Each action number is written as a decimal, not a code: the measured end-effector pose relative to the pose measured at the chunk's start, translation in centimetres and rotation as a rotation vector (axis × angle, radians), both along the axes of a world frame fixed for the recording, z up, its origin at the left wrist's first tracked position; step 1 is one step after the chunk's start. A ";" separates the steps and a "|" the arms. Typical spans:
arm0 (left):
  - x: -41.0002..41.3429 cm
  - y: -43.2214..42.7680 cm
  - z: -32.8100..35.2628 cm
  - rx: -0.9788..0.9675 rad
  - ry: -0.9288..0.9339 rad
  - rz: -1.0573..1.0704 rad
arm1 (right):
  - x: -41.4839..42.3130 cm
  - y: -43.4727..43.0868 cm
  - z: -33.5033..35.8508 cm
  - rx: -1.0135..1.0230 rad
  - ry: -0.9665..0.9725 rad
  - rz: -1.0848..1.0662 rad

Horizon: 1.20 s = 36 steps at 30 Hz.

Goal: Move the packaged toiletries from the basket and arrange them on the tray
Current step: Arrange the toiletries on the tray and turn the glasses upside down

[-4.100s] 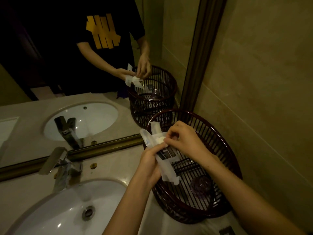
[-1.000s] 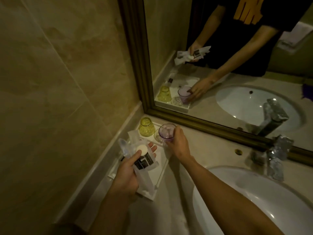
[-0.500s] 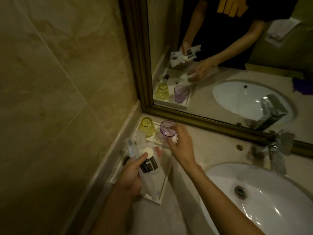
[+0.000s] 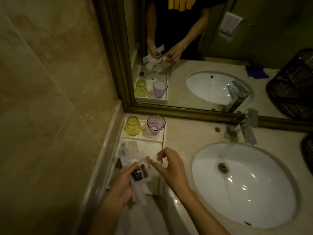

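Fingertips (image 4: 153, 162) of the right hand (image 4: 169, 168) pinch a small clear packet (image 4: 158, 161), thumb and first fingers closed on its edge while the other fingers curl loosely above it. Just beside them the left hand (image 4: 121, 185) is closed around a bundle of packets (image 4: 138, 177), clear sleeves with dark labels, its thumb lying across the top of the stack and the long sleeves sticking out past the wrist. Both hands hover over the near part of the tray (image 4: 116, 180), a white shallow tray pushed into the corner where the counter (image 4: 186, 133) meets the tiled wall. One or two packets already seem to lie on its left side, though they are blurred and I cannot count them. A moment ago the right hand was at the purple cup (image 4: 155, 124), nudging it at the far end of the tray; now it has let go and come back to the bundle, so the cup stands by itself next to the yellow cup (image 4: 133, 127) in the far compartment. That reads as room-making finished and the laying-out begun: the right hand looks to be peeling one packet off the stack to set it down. Most of the packets remain in the left hand, so the arranging is at an early stage. Farther out sit the sink (image 4: 245, 184) and tap (image 4: 245, 126), and the dark basket (image 4: 308, 153) shows only at the right edge.
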<state>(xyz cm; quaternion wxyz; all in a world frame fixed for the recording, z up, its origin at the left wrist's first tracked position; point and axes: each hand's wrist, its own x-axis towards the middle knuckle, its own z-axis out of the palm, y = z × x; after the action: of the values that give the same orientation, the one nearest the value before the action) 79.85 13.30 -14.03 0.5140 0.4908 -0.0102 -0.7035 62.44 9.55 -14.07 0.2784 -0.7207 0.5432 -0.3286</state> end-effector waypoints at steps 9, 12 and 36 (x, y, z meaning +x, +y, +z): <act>3.0 -2.0 0.8 -0.098 -0.044 -0.057 | 4.0 3.0 -8.1 -0.014 0.643 0.174; 2.7 -2.6 0.3 -0.094 -0.051 -0.074 | 3.8 3.5 -8.1 -0.007 0.648 0.171; 3.6 -0.6 -1.6 -0.074 0.003 0.044 | 1.9 -4.2 -6.5 0.308 0.403 -0.282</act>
<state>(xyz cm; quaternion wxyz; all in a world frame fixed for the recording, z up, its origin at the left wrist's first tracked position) 83.48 12.73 -15.62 0.5473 0.4704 -0.0248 -0.6918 64.38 5.36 -20.54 0.2228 -0.6379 0.7260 -0.1279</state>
